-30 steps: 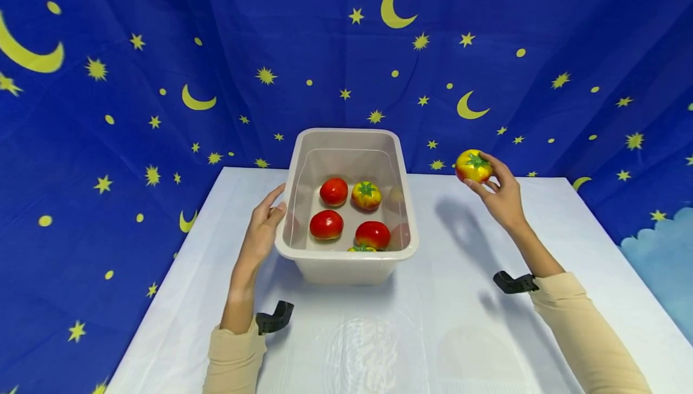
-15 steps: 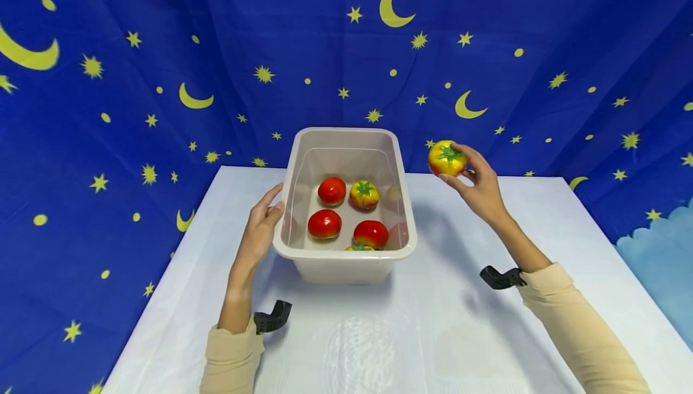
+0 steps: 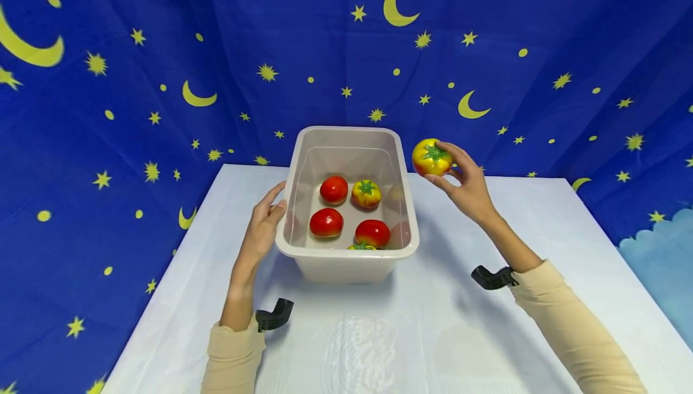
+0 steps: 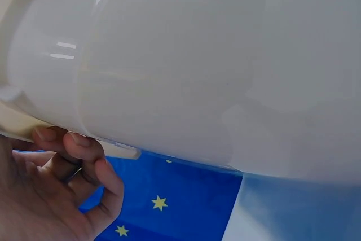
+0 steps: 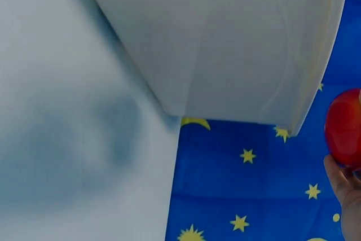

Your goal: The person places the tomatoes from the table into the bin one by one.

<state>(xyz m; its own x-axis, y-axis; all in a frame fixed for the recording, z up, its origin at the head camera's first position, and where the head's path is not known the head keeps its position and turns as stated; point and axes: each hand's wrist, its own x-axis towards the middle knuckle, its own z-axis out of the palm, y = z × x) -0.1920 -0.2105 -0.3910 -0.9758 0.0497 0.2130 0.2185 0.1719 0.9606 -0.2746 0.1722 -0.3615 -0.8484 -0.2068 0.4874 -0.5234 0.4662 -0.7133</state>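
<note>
My right hand [image 3: 467, 186] pinches a shiny yellow-and-red toy tomato [image 3: 428, 158] with a green star-shaped stem top. It is held above the table, just right of the bin's rim; its red underside [image 5: 343, 131] shows in the right wrist view. At the left side of a light grey plastic bin [image 3: 346, 269], my left hand [image 3: 261, 230] grips the rim, fingers curled under it in the left wrist view. Inside the bin lie red tomatoes [image 3: 326, 223] and a yellow one [image 3: 366, 193] with its green top up. Another yellow one [image 3: 361, 247] is mostly hidden by the front wall.
The bin stands on a white-covered table [image 3: 487, 334], near its far edge. A blue curtain [image 3: 303, 33] with yellow moons and stars hangs close behind and at the left. Each wrist carries a black camera mount [image 3: 275, 316].
The right hand has moved left, and slightly up, with the yellow tomato, coming closer to the bin. The left hand and the bin have stayed in place.
</note>
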